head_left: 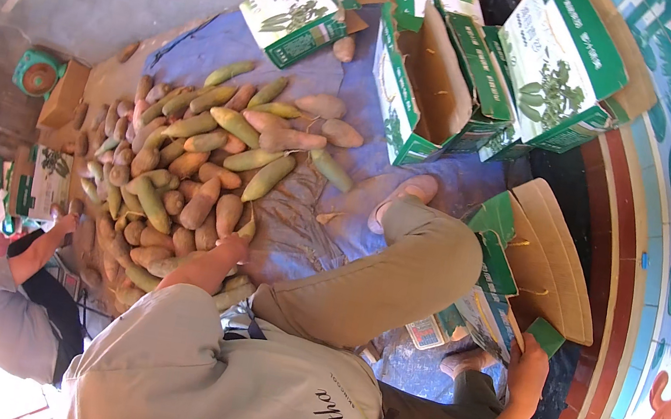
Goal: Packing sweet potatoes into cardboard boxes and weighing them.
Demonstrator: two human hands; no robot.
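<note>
A large heap of long root vegetables [199, 204], some green and some reddish-brown, lies on the left and middle of a blue sheet [344, 211]. At the heap's near right edge is my left hand [233, 251], its fingers partly hidden and closed on a slim greenish root vegetable [250, 224]. On the right stands an open green-and-white carton [552, 268] with its brown flaps raised. My right hand [530, 365] grips the near edge of this carton, beside a small green flap [546, 336]. The carton's inside is mostly hidden.
More green-and-white cartons [555, 64] stand at the back right, one of them an open carton [439, 67]; another carton [293, 14] sits behind the heap. My bent knee [435, 253] lies between heap and carton. Another person [16, 316] works at the left. A tiled wall [668, 265] borders the right.
</note>
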